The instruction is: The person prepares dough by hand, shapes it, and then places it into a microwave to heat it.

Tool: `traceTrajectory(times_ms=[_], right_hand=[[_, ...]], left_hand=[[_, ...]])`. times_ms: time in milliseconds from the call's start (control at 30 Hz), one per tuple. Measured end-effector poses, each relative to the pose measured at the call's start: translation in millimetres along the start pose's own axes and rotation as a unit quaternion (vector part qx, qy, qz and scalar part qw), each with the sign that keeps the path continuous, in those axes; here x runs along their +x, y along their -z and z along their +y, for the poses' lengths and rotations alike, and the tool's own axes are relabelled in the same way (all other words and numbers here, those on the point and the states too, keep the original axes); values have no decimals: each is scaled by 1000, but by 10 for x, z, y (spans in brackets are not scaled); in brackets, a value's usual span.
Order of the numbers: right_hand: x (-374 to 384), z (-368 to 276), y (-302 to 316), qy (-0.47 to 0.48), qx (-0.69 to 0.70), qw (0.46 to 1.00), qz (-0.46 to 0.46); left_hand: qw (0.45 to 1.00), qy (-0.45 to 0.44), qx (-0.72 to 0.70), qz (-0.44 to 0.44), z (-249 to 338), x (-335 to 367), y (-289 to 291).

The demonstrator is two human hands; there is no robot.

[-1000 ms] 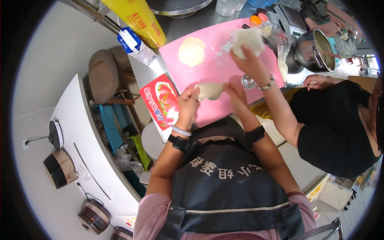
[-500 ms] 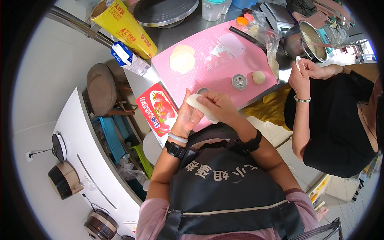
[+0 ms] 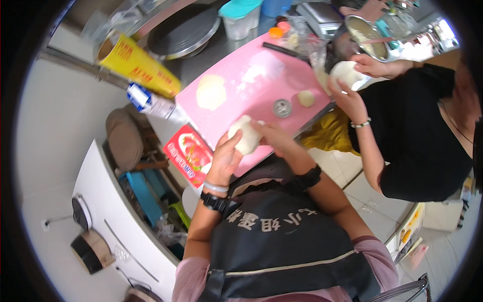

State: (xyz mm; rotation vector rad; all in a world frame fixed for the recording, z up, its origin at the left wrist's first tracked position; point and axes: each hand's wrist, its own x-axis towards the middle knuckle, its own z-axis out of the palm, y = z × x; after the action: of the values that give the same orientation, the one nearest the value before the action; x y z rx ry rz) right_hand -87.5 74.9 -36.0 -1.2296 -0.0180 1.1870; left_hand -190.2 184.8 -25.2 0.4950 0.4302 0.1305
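Now, left hand and right hand are cupping a dough lump between curled fingers, lifting it clear of the pink mat on the bench; flattened round lying untouched, so shaping is proceeding.

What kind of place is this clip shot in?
Probably a small kitchen or food-prep counter. A pink mat holds flattened dough, a round griddle sits behind it, and both hands, left and right, shape a dough ball.
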Motion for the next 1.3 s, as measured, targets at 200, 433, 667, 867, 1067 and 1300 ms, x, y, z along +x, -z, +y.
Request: traceTrajectory(times_ms=[200,433,667,867,1067,1300], right_hand=[[-47,-117,-106,200,-290,933,72],[-15,-119,-225,359,-431,819,126],[251,-61,-339,358,-316,872,109],[296,-50,-305,309,-269,908,87],[214,-190,-429,190,-210,957,60],[245,-177,-392,226,-259,937,69]], left_hand=[[986,-22,130,101,22,19,52],[960,-95,240,112,61,95,121],[974,-59,191,110,315,89,119],[975,-75,187,89,440,55,207],[981,-76,155,87,466,-7,256],[980,-81,150,105,491,-9,209]])
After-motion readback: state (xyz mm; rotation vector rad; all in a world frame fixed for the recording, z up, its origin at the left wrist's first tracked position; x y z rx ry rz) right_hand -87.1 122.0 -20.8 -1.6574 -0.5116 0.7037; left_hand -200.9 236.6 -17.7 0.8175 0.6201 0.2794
